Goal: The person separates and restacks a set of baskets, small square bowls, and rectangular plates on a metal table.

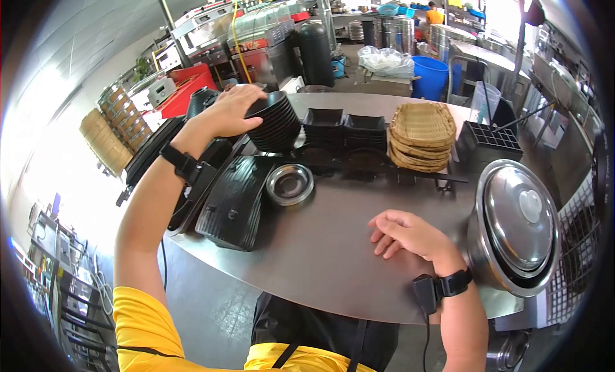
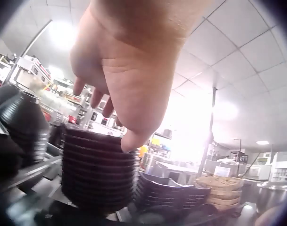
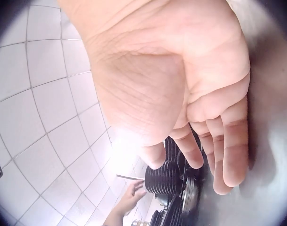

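Observation:
My left hand [image 1: 234, 109] reaches over a tall stack of black ribbed bowls [image 1: 277, 125] at the back left of the steel table. In the left wrist view its thumb [image 2: 132, 140] comes down right at the rim of the top bowl, and the other fingers extend beyond it. My right hand [image 1: 410, 234] hovers close over the table on the right, fingers loosely bent and holding nothing. Seen from the right wrist, the palm [image 3: 181, 70] is bare. A round metal dish [image 1: 289, 184] sits just in front of the bowls.
Square black dishes [image 1: 344, 129] stand stacked beside the bowls, then woven baskets [image 1: 421, 138]. A ribbed black stand [image 1: 234, 209] occupies the table's left side. At the right edge is a lidded steel pot [image 1: 519, 225], with a black grid holder [image 1: 490, 141] behind it.

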The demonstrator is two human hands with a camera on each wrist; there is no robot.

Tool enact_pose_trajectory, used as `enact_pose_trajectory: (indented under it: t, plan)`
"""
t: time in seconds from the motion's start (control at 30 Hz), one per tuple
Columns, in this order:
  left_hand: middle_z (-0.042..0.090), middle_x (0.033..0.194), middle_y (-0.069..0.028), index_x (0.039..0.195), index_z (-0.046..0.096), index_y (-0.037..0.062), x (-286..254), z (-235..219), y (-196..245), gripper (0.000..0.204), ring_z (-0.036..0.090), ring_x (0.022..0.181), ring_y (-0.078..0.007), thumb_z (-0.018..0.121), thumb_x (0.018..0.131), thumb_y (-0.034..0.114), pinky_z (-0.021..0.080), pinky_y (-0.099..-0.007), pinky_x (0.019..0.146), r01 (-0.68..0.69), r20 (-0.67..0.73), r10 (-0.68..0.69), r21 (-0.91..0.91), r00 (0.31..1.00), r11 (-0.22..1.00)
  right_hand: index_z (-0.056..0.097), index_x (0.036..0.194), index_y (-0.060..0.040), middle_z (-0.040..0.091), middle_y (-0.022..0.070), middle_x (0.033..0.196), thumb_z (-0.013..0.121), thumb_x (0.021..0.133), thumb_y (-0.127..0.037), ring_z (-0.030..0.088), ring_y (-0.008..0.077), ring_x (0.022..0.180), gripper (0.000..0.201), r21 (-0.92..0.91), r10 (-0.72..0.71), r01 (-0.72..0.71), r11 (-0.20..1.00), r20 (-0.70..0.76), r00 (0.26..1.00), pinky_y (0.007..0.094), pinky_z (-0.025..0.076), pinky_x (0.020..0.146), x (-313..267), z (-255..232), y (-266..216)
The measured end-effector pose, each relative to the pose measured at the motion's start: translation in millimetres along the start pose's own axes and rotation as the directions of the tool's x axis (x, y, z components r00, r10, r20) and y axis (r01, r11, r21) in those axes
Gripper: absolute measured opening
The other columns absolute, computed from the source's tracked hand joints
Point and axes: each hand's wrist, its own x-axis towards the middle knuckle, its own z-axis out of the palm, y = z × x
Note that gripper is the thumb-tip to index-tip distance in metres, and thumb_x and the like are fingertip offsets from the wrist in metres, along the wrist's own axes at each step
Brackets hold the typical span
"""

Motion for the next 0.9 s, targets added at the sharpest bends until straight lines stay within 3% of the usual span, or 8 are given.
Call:
enact_pose_trajectory:
  t: [0.13,0.37,0.5,0.6,0.63,0.73,0.8,0.9]
  plan:
    - [0.048,0.144,-0.021,0.142,0.045,0.0033,-58.9,-4.6,-32.3,0.063,0.043,0.137,-0.0365,0.066,0.093,0.038,0.032,-0.0464,0.116,0.227,0.349,-0.184,-0.086,0.919,0.97,0.057,0.124,0.0023,0.063,0.0126,0.102,0.051,0.106,-0.037,0.07,0.0211,0.086,0.043,0.011,0.008,-0.008,1.0,-0.013,1.0,0.03,0.059,0.072,0.6,-0.4,-0.2]
    - [0.04,0.151,-0.0274,0.146,0.041,-0.0009,-135.2,-6.1,31.5,0.076,0.036,0.143,-0.0404,0.054,0.097,0.056,0.029,-0.0442,0.119,0.276,0.415,-0.211,-0.102,0.885,0.956,0.057,0.124,0.0013,0.064,0.012,0.101,0.051,0.106,-0.034,0.07,0.0208,0.085,0.041,-0.015,0.02,-0.021,1.0,-0.044,0.999,0.0298,0.059,0.072,0.0,1.5,-2.4]
    - [0.017,0.161,-0.0308,0.156,0.026,0.0014,-146.9,5.6,65.5,0.1,0.029,0.146,-0.0431,0.041,0.092,0.076,0.032,-0.0455,0.118,0.519,0.587,-0.369,-0.105,0.721,0.848,0.058,0.123,0.0007,0.064,0.0115,0.101,0.051,0.106,-0.033,0.07,0.0205,0.085,0.039,-0.022,0.023,-0.024,0.999,-0.058,0.998,0.0294,0.059,0.072,-0.1,2.2,-3.0]
    - [0.014,0.161,-0.0317,0.156,0.023,0.0012,-137.1,5.2,79.4,0.11,0.027,0.148,-0.0432,0.046,0.085,0.082,0.031,-0.046,0.118,0.542,0.566,-0.428,-0.039,0.705,0.84,0.058,0.123,0.0007,0.064,0.0113,0.102,0.052,0.106,-0.032,0.07,0.0202,0.086,0.038,-0.022,0.024,-0.025,0.999,-0.058,0.998,0.0292,0.059,0.072,-0.4,1.9,-1.8]
    - [0.012,0.161,-0.0325,0.157,0.023,0.0006,-136.7,14.5,77.9,0.119,0.023,0.148,-0.047,0.05,0.079,0.087,0.031,-0.0495,0.118,0.486,0.485,-0.404,-0.051,0.776,0.873,0.058,0.123,0.0007,0.064,0.0113,0.102,0.052,0.106,-0.032,0.07,0.0202,0.086,0.038,-0.022,0.025,-0.026,0.999,-0.058,0.998,0.0292,0.059,0.072,-0.4,2.0,-2.0]
    - [0.014,0.161,-0.0319,0.156,0.024,0.0003,-134.2,24.6,88.8,0.121,0.019,0.147,-0.0522,0.051,0.076,0.088,0.031,-0.0548,0.116,0.398,0.446,-0.361,0.01,0.819,0.917,0.058,0.123,0.001,0.064,0.0114,0.102,0.052,0.106,-0.032,0.07,0.0201,0.086,0.037,-0.019,0.031,-0.032,0.999,-0.065,0.997,0.0291,0.059,0.073,-0.8,2.4,-3.2]
    - [0.019,0.161,-0.0285,0.155,0.029,0.002,-132.5,26.6,94.0,0.114,0.022,0.145,-0.054,0.059,0.078,0.08,0.033,-0.0563,0.115,0.379,0.448,-0.335,-0.01,0.829,0.925,0.057,0.123,0.0015,0.064,0.0117,0.102,0.053,0.105,-0.031,0.069,0.02,0.087,0.038,-0.034,0.019,-0.021,0.999,-0.052,0.998,0.029,0.058,0.073,-1.1,2.4,-3.3]
    - [0.034,0.156,-0.0215,0.149,0.041,0.0078,-132.0,22.3,92.5,0.09,0.031,0.141,-0.0452,0.071,0.075,0.05,0.04,-0.0538,0.11,0.375,0.357,-0.333,-0.055,0.873,0.925,0.057,0.123,0.0019,0.063,0.012,0.102,0.054,0.105,-0.032,0.069,0.0194,0.086,0.039,-0.011,0.016,-0.017,1.0,-0.046,0.999,0.0288,0.058,0.072,-1.8,2.3,-3.7]
